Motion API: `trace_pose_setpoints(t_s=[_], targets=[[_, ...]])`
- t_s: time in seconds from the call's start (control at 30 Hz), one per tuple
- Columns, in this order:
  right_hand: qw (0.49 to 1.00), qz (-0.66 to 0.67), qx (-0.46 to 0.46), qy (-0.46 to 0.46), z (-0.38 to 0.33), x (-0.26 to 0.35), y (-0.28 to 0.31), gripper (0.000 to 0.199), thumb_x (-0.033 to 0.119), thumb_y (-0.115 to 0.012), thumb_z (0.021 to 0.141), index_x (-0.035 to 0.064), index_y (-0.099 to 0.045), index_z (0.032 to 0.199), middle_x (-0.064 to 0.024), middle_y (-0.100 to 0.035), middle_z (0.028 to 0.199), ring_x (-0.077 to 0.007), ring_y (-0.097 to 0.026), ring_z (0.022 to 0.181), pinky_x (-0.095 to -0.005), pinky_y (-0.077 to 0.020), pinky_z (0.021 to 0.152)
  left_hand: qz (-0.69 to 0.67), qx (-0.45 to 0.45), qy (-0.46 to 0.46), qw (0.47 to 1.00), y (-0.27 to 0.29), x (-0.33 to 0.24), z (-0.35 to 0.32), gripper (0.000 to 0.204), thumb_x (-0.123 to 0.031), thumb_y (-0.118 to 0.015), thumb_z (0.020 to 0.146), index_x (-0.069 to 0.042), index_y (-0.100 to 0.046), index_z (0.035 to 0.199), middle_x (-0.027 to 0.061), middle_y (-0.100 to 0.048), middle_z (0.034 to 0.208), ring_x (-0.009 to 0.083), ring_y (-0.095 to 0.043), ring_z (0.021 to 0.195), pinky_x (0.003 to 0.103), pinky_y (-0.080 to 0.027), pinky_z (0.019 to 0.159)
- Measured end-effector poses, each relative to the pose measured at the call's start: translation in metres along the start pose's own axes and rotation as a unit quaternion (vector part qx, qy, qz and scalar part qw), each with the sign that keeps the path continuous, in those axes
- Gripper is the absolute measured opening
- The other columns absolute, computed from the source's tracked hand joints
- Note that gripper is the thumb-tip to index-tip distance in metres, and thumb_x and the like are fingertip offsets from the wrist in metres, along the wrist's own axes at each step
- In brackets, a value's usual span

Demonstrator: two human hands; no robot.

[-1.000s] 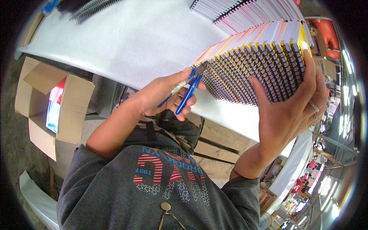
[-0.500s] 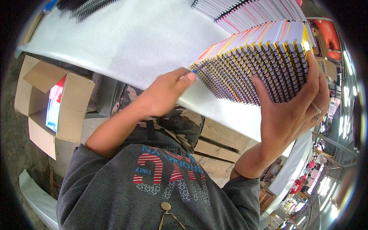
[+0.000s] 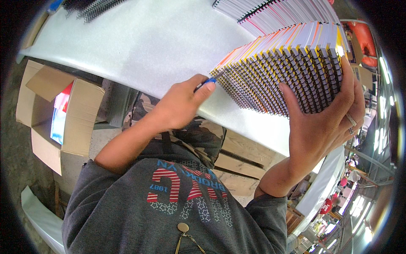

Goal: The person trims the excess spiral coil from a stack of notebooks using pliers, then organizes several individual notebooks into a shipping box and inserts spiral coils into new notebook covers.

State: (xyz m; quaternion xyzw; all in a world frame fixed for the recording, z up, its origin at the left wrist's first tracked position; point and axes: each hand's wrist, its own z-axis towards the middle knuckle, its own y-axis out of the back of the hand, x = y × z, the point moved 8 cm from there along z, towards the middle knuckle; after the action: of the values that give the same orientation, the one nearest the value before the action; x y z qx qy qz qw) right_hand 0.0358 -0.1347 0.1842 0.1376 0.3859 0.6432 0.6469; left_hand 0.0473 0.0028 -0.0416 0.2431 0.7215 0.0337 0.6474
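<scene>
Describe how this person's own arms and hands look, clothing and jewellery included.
Short, dark grey sleeves end near the elbows, with no print showing on them. Both forearms are uncovered, and no watch or bracelet shows. The left hand and right hand are gloveless. Silvery rings show on the right; none can be seen on the left.

Books (image 3: pixel 281 70), many and thick, stand packed side by side in a slanting row at the near edge of a white table (image 3: pixel 127 46); their black coil spines face the wearer, forming a dense bank of loops; yellow and orange sheets streak the white page edges above; pliers (image 3: pixel 210 80), blue-handled and dark-nosed, sit mostly hidden in the left hand (image 3: pixel 184 101), their nose pointing at the coils by the row's left end; whether it touches is unclear.
</scene>
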Motion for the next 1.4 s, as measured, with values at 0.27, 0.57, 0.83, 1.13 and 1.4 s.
trace_pose_setpoints(t_s=[0.27,0.57,0.83,1.13,1.4], targets=[[1.0,0.015,-0.005,0.005,0.0,-0.001,0.0,0.094,0.043,-0.086,0.046,0.0271,-0.045,0.129,0.0036,-0.046,0.119,-0.0163,-0.039,0.117,-0.0393,-0.0325,0.099,-0.464,0.208,0.182,0.842,-0.033,0.014,-0.005,0.06,-0.053,-0.029,0.094,-0.004,-0.049,0.121,0.0086,-0.06,0.084,0.0231,-0.061,0.08,0.035,-0.05,0.073],[1.0,-0.009,-0.002,0.008,0.0,-0.001,0.0,0.093,0.042,-0.086,0.046,0.027,-0.045,0.129,0.0036,-0.047,0.119,-0.0164,-0.039,0.117,-0.0389,-0.0321,0.1,-0.047,0.05,0.052,0.996,-0.007,0.008,0.001,0.053,-0.047,-0.033,0.096,-0.003,-0.047,0.121,0.0112,-0.059,0.08,0.0252,-0.061,0.082,0.037,-0.047,0.07],[1.0,0.013,-0.008,0.012,0.0,0.0,0.0,0.092,0.043,-0.086,0.046,0.0263,-0.046,0.128,0.0018,-0.048,0.12,-0.0186,-0.039,0.118,-0.0406,-0.0317,0.101,-0.459,0.228,0.223,0.829,-0.042,0.017,-0.012,0.055,-0.051,-0.024,0.096,-0.006,-0.051,0.112,0.0075,-0.058,0.079,0.0206,-0.06,0.073,0.034,-0.048,0.065],[1.0,-0.001,-0.01,0.019,0.0,-0.002,-0.001,0.095,0.045,-0.085,0.045,0.0279,-0.044,0.128,0.0034,-0.046,0.118,-0.0178,-0.04,0.117,-0.0401,-0.0332,0.099,-0.512,0.228,0.236,0.794,-0.04,0.019,-0.011,0.053,-0.048,-0.027,0.096,-0.004,-0.05,0.114,0.0106,-0.061,0.085,0.0263,-0.062,0.083,0.039,-0.05,0.07],[0.999,0.004,-0.013,0.031,0.0,-0.001,-0.001,0.093,0.044,-0.085,0.046,0.0267,-0.045,0.128,0.0031,-0.047,0.117,-0.0169,-0.041,0.116,-0.0387,-0.0342,0.097,0.07,0.08,0.112,0.988,-0.01,0.015,0.0,0.057,-0.05,-0.027,0.096,-0.002,-0.048,0.118,0.0145,-0.061,0.092,0.0275,-0.062,0.09,0.038,-0.049,0.077]])
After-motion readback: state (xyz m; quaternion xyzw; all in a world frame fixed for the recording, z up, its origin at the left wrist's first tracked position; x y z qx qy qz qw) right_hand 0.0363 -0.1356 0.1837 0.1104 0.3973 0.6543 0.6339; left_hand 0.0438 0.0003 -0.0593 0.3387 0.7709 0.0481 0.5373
